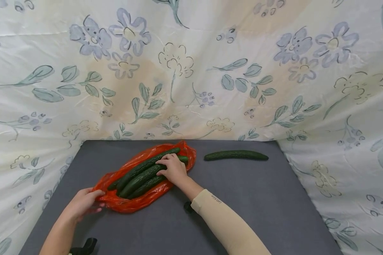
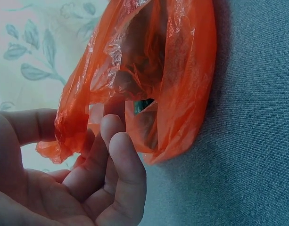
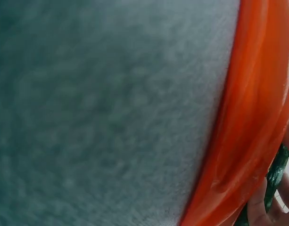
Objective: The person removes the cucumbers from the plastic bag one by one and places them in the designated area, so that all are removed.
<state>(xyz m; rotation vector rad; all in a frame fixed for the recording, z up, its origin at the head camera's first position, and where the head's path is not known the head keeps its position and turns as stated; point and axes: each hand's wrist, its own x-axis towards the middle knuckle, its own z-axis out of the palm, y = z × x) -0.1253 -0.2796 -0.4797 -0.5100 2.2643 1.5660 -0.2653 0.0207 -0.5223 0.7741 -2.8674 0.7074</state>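
An open red plastic bag [image 1: 137,205] lies slantwise on the grey table, with several dark green cucumbers [image 1: 137,182] side by side in it. At the bag's near left end, my left hand [image 1: 84,202] pinches its edge; the left wrist view shows the crumpled plastic [image 2: 71,125] between thumb and fingers. My right hand [image 1: 173,170] reaches over the bag's right part and holds a cucumber with thumb and fingers on either side. Only the fingers [image 3: 286,188] and part of that cucumber [image 3: 276,172] show at the right wrist view's edge.
A single cucumber [image 1: 236,155] lies on the grey tabletop [image 1: 242,198], right of the bag near the back edge. Floral cloth [image 1: 191,78] hangs behind the table and along both sides. Black wrist gear [image 1: 86,246] shows near the left forearm.
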